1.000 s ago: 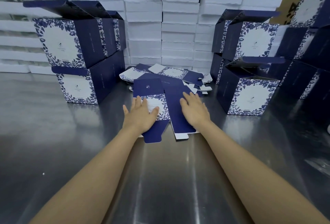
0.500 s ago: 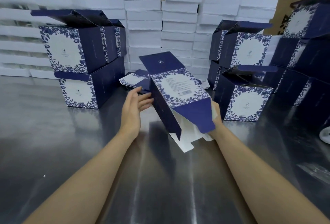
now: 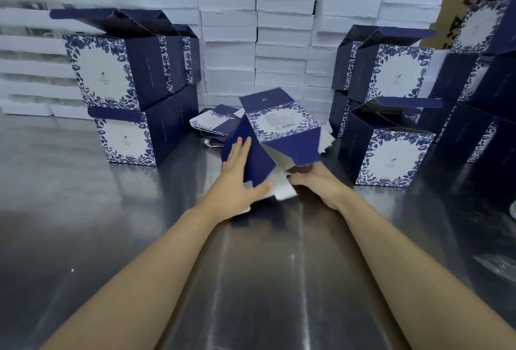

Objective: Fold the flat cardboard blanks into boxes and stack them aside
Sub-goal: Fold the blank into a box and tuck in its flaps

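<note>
Blank tilted between left hand, right hand

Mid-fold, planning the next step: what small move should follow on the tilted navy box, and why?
Probably tuck the white-lined bottom flaps shut. The navy floral cardboard box is opened and tilted, those flaps hanging open; the left hand braces a side panel, the right hand is at the flaps.

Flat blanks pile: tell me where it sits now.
In the head view the flat blanks lie on the metal table, just behind the half-folded box, between the left stack of folded boxes and the right stack.
</note>
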Action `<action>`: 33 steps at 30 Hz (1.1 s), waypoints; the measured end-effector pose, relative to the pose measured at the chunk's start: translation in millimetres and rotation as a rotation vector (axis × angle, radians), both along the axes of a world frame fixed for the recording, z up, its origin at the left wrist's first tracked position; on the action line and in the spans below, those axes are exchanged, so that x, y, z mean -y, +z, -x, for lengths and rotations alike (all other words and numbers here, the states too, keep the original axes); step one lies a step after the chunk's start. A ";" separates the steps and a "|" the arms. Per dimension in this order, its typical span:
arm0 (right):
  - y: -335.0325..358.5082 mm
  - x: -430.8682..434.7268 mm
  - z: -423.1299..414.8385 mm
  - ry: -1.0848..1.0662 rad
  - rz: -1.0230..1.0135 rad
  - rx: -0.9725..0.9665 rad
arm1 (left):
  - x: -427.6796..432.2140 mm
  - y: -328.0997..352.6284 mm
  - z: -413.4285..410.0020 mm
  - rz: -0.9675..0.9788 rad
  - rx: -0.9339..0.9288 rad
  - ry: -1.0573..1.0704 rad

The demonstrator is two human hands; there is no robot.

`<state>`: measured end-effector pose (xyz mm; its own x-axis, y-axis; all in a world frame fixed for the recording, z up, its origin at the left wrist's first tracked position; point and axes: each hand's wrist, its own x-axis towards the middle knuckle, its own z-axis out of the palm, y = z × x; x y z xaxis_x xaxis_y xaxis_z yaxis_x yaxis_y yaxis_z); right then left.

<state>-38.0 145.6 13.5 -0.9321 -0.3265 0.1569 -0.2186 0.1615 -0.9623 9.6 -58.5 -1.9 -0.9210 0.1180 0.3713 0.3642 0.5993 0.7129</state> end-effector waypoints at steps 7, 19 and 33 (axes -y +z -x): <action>-2.1 -5.1 10.5 -0.020 0.314 0.074 | -0.3 6.7 -1.8 -0.124 -0.197 0.155; -4.3 15.9 6.0 -0.598 0.200 -0.515 | 5.2 7.2 5.0 -0.568 -0.229 0.336; -9.4 12.6 6.6 -0.284 -0.527 -0.600 | 7.4 11.2 3.2 -0.732 -0.276 0.461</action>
<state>-44.6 133.1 4.1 -0.7971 -0.2614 0.5444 -0.5515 0.6824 -0.4797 6.5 -65.9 9.3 -0.6859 -0.5922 0.4227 0.4149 0.1589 0.8959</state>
